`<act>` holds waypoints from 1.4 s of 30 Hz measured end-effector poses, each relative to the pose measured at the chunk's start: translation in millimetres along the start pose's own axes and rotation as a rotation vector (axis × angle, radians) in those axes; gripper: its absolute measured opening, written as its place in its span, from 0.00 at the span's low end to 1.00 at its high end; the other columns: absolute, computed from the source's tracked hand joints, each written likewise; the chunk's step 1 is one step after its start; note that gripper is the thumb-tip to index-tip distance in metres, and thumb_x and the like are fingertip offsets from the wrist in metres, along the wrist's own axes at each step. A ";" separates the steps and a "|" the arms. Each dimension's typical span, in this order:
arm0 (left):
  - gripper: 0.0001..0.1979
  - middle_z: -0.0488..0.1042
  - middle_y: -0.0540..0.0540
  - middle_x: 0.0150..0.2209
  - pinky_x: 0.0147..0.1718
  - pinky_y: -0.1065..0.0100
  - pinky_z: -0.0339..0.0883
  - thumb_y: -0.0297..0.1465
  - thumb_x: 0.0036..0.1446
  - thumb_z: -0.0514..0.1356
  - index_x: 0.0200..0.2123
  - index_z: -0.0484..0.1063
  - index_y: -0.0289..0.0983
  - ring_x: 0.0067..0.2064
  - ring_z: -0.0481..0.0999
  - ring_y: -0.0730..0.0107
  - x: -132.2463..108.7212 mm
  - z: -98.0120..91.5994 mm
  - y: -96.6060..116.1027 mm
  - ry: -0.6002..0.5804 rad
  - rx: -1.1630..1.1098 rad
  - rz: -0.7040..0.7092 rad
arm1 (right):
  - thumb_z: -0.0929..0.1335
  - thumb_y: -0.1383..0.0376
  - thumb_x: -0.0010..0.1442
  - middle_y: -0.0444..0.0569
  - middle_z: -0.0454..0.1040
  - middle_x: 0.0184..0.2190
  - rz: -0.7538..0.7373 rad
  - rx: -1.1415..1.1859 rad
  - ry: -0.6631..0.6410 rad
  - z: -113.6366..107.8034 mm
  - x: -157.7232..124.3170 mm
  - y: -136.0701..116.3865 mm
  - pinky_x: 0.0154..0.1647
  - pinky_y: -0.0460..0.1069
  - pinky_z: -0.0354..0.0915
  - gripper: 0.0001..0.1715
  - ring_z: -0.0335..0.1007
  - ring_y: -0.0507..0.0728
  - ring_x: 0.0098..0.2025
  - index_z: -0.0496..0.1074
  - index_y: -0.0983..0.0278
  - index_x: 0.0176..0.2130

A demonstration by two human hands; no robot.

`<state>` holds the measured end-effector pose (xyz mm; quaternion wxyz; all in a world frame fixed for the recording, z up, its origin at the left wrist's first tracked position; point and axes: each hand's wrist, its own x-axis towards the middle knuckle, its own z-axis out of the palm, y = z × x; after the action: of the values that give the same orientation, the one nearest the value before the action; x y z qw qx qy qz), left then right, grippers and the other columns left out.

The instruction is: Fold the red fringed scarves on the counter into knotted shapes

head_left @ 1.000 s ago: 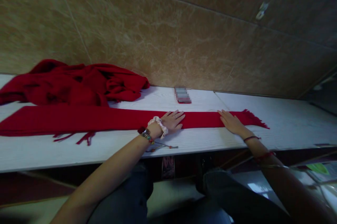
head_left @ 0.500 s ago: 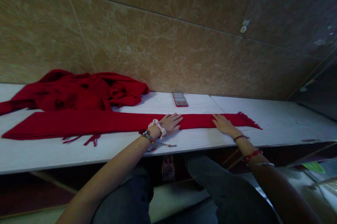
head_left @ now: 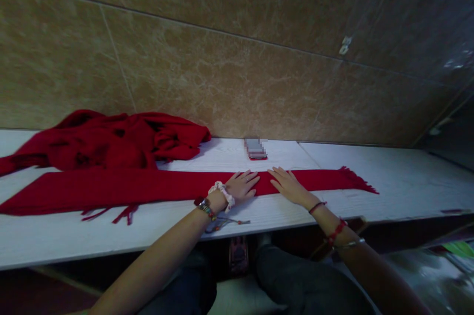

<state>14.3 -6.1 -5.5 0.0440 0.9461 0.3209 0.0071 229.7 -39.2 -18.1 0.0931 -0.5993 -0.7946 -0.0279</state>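
Note:
A long red scarf (head_left: 155,186) lies folded into a narrow strip along the white tabletop (head_left: 400,179). Its fringed end points right, and more fringe sticks out beneath its lower edge on the left. My left hand (head_left: 240,186) rests palm down on the scarf's middle, fingers spread. Close to its right, my right hand (head_left: 289,185) also lies flat on the cloth with its fingers stretched out. Neither hand grips anything. Bracelets circle both wrists, and a cord with beads hangs from the left one onto the tabletop.
Behind the scarf on the left sits a crumpled heap of red cloth (head_left: 111,139). A phone-like flat object (head_left: 255,148), partly blurred, lies near the tiled wall (head_left: 222,68). The table's front edge runs just before my legs.
My right hand has slid left along the scarf, closer to my left hand. My left hand stays in place on the cloth. The view has tilted slightly upward.

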 end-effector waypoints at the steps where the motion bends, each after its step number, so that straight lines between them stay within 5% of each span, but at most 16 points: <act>1: 0.25 0.48 0.42 0.62 0.58 0.52 0.45 0.35 0.61 0.45 0.60 0.50 0.35 0.63 0.45 0.59 0.2 0.8 -0.4 0.001 -0.003 0.002 | 0.53 0.58 0.63 0.55 0.57 0.60 0.009 -0.006 0.013 2.6 0.2 -0.7 0.58 0.62 0.50 0.27 0.48 0.60 0.62 0.56 0.64 0.58; 42: 0.25 0.48 0.43 0.62 0.58 0.52 0.44 0.36 0.61 0.44 0.60 0.51 0.34 0.63 0.45 0.58 -0.4 0.1 3.4 -0.002 0.023 -0.008 | 0.53 0.60 0.63 0.53 0.61 0.57 0.056 -0.028 0.094 5.0 -1.3 -3.8 0.58 0.61 0.50 0.25 0.53 0.59 0.59 0.61 0.63 0.55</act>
<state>16.1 -9.0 -5.4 0.0333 0.9453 0.3246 0.0021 225.7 -40.6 -23.0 0.1227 -0.6204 -0.7719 -0.0648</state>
